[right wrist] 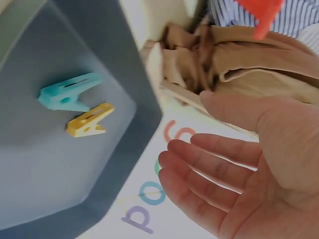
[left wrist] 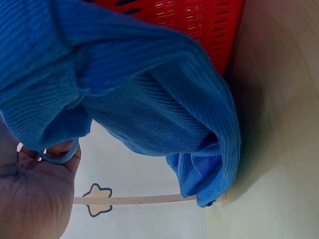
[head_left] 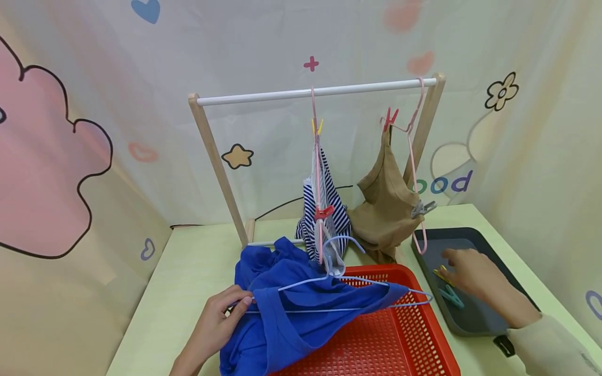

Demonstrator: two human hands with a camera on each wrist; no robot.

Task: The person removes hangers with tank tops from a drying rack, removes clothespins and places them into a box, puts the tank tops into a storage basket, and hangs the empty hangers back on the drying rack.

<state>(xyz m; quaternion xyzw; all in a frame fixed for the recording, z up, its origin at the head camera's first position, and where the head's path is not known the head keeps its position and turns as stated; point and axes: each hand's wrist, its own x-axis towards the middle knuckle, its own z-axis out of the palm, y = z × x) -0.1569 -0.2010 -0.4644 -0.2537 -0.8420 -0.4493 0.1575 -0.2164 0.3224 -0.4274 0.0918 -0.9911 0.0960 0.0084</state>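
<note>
My left hand (head_left: 220, 317) pinches one end of a light blue hanger (head_left: 303, 282). A blue ribbed garment (head_left: 293, 329) hangs over that hanger, its straps around the arms and the far hanger tip sticking out at right. In the left wrist view the garment droops in folds beside the fingers. My right hand (head_left: 475, 271) is over the dark grey tray (head_left: 486, 316), fingers loosely spread and holding nothing in the right wrist view. Below it in the tray lie a yellow clothespin (right wrist: 89, 121) and a teal clothespin (right wrist: 70, 93).
A red basket (head_left: 423, 339) stands under the garment. Behind it, a rack with a white rail (head_left: 263, 96) bears a striped garment (head_left: 336, 193) and a brown garment (head_left: 388, 188), each clipped to a pink hanger. Red, yellow and grey clothespins hold them.
</note>
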